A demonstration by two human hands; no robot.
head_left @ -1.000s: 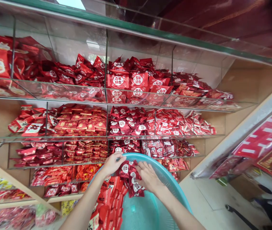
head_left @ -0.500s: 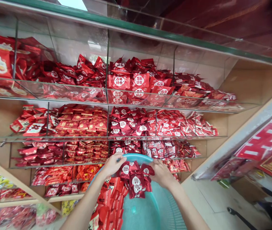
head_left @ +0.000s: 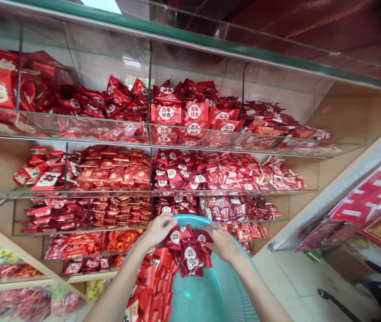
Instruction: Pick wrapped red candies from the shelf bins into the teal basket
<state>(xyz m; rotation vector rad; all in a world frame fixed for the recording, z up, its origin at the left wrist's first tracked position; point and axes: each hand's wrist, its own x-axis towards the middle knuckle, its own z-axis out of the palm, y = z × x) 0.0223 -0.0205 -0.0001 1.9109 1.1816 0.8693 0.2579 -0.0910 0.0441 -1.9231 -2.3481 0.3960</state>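
Note:
A teal plastic basin (head_left: 220,295) is tilted up against the glass shelves, low in the middle of the view. My left hand (head_left: 156,230) grips its far rim with curled fingers. My right hand (head_left: 222,243) is closed on a bunch of dark red candy packets (head_left: 188,250) with round white labels, held against the basin's upper rim. A heap of brighter red packets (head_left: 153,281) lies along the basin's left side.
Glass shelves (head_left: 150,134) with dividers hold piles of red packets on several levels, from the top tier down to the tiers behind the basin. A wooden slanted rail (head_left: 25,259) crosses at lower left. Red paper goods (head_left: 371,197) hang at right above a tiled floor.
My right hand has moved from inside the basin up to its rim, gathering the dark red packets there. The left hand stays on the rim. The view shifted slightly.

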